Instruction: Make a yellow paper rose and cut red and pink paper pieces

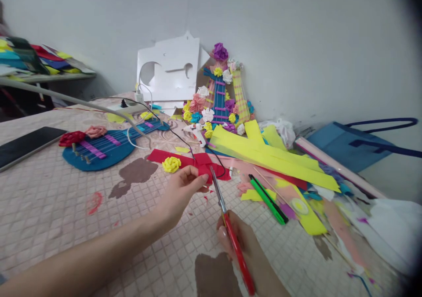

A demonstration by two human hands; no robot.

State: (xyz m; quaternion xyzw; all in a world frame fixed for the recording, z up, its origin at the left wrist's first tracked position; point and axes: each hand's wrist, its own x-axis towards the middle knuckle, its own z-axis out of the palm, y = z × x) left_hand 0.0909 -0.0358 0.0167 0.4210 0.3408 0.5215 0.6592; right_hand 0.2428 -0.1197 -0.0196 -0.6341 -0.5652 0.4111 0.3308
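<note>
Red-handled scissors (232, 232) firm in right fingers (224, 234), long axis and tips forward-left; left fingers (195, 186) tight on red paper (203, 169).

Far left, 1 dark phone (29, 145) lies on the table (49, 209), and just beside it, 1 blue toy guitar (115, 153), 2 paper flowers (72, 138) on its body! White boards (178, 81) stand up near the wall (296, 46). Over right, 1 green cutter (268, 199) lies near yellow paper strips (270, 154), 1 blue bag (346, 145) beyond.
</note>
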